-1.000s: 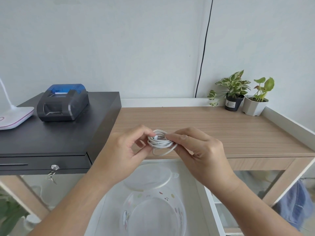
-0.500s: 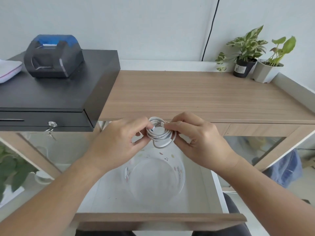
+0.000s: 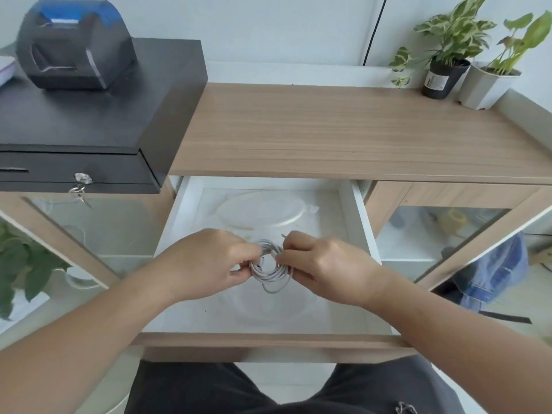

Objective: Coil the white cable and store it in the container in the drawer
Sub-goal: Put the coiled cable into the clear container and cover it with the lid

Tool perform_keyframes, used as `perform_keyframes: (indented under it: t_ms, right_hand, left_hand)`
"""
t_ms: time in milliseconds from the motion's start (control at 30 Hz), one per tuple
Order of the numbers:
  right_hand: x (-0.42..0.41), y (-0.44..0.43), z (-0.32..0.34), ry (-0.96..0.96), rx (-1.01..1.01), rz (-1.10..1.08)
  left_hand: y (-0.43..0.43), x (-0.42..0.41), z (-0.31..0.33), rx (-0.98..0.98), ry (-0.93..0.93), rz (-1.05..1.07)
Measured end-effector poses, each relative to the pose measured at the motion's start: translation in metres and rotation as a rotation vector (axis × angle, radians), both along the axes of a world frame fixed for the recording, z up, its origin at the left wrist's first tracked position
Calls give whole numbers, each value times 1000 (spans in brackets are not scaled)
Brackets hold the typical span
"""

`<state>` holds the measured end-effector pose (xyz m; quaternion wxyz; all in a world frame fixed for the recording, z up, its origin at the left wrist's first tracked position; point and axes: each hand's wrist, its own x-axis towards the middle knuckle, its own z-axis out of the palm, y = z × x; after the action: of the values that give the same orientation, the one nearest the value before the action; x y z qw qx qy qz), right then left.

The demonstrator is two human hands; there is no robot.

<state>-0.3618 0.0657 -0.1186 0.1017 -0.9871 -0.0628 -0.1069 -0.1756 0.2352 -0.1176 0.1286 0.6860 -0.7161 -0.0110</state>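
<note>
White cable (image 3: 270,268) coil pinched between left hand (image 3: 206,261) and right hand (image 3: 325,264), above the open drawer (image 3: 361,222).

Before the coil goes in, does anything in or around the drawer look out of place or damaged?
Nothing stands out. Both hands, left and right, hold the coiled white cable above the clear container in the open drawer. The lid lies flat behind it. No spills.

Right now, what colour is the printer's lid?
Blue, on a dark grey printer; the head view shows it.
</note>
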Motion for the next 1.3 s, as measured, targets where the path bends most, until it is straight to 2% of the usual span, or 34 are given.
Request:
perform_keyframes:
  t_ms: [233,333,433,633,767,933,1100,1300]
  right_hand:
    - [12,1,-8,328,-228,106]
    - [27,-1,-11,427,-294,79]
    - [41,-4,-15,503,-275,12]
    - [51,-5,-25,652,-232,-57]
    - [48,-10,-29,663,-155,-87]
    - [48,-9,-32,664,-104,-107]
    - [48,-8,-28,664,-141,-82]
    - [43,-8,-25,593,-152,-134]
  left_hand:
    - [-16,-5,-12,323,-278,-93]
    - [-27,-6,-13,426,-339,-46]
    - [-38,-4,-11,481,-311,40]
    - [-45,1,-19,625,-186,68]
    - [-42,4,-26,596,-99,70]
    - [-41,1,-32,533,-128,87]
    - [-40,-4,-27,511,-78,219]
    - [-36,-1,-19,483,34,207]
